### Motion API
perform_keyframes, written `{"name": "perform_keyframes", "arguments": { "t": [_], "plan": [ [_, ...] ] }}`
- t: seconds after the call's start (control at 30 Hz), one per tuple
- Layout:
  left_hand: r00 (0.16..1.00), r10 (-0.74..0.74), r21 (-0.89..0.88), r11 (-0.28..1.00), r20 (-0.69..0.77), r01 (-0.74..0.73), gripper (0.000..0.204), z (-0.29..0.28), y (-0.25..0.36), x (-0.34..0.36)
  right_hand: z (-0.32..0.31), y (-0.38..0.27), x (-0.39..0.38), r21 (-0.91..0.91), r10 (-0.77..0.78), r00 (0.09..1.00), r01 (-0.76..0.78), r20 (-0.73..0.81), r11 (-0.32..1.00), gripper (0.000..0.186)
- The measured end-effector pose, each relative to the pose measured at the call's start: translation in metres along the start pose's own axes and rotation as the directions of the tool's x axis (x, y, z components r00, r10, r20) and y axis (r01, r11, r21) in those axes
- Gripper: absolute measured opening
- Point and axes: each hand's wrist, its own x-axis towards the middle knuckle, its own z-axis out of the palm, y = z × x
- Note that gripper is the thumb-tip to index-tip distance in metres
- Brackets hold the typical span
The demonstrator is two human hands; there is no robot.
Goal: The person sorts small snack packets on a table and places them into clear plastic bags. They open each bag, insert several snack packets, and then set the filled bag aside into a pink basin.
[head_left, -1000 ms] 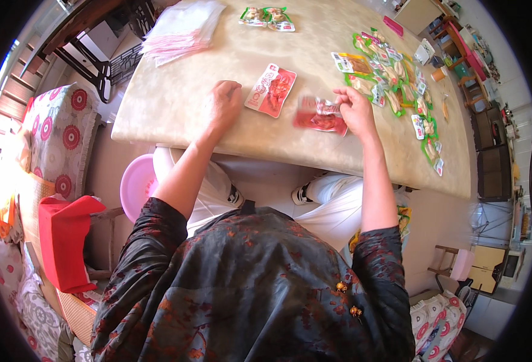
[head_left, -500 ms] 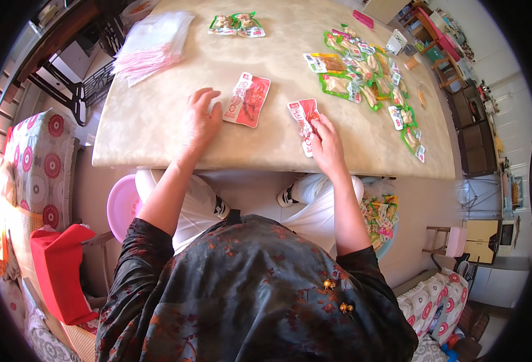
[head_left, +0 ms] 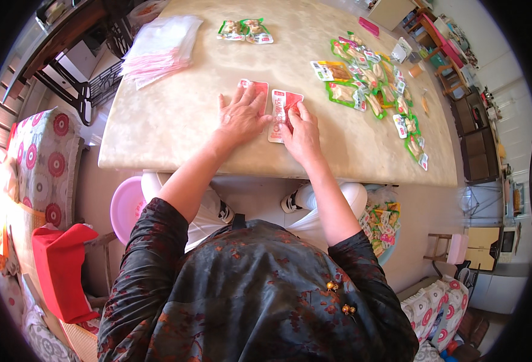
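Observation:
Two flat red-and-white snack packets lie side by side on the table. My left hand (head_left: pixel 240 118) rests flat, fingers spread, over the left packet (head_left: pixel 260 88), hiding most of it. The right packet (head_left: pixel 277 114) is pinched along its right side by my right hand (head_left: pixel 303 134), thumb and fingers on it. A narrow gap separates the two packets. Farther off at the middle lie two green-edged snack packets (head_left: pixel 245 31), next to each other.
A stack of clear pink-edged plastic bags (head_left: pixel 164 48) sits at the far left of the beige table (head_left: pixel 157 133). Many green-edged packets (head_left: pixel 371 75) are scattered at the right. Below the edge stand a pink basin (head_left: pixel 124 208) and, at the right, a tub of packets (head_left: pixel 381 226).
My left hand has moved right and come down flat onto the left packet. My right hand has brought the right packet leftward and straightened it alongside the other.

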Motion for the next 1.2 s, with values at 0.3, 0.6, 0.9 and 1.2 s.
{"name": "perform_keyframes", "arguments": {
  "t": [0.3,0.6,0.9,1.2],
  "plan": [
    [0.993,-0.034,0.002,0.999,-0.109,0.034,0.068,0.000,-0.009,-0.011,0.022,-0.015,0.018,0.051,-0.068,0.997,0.069,-0.023,0.996,0.042],
    [0.990,0.105,0.010,0.994,-0.090,-0.105,0.052,0.005,0.018,-0.001,0.016,0.005,0.000,0.189,-0.048,0.984,0.081,-0.171,0.979,0.035],
    [0.970,0.130,0.105,0.988,-0.206,-0.110,0.045,-0.002,-0.044,0.082,-0.013,-0.015,-0.023,0.033,-0.056,0.998,0.056,0.017,0.998,0.034],
    [0.983,0.083,0.061,0.995,-0.163,-0.074,0.049,-0.027,-0.083,0.126,-0.013,-0.018,-0.024,0.076,0.015,1.000,-0.017,0.026,0.997,0.034]
  ]
}}
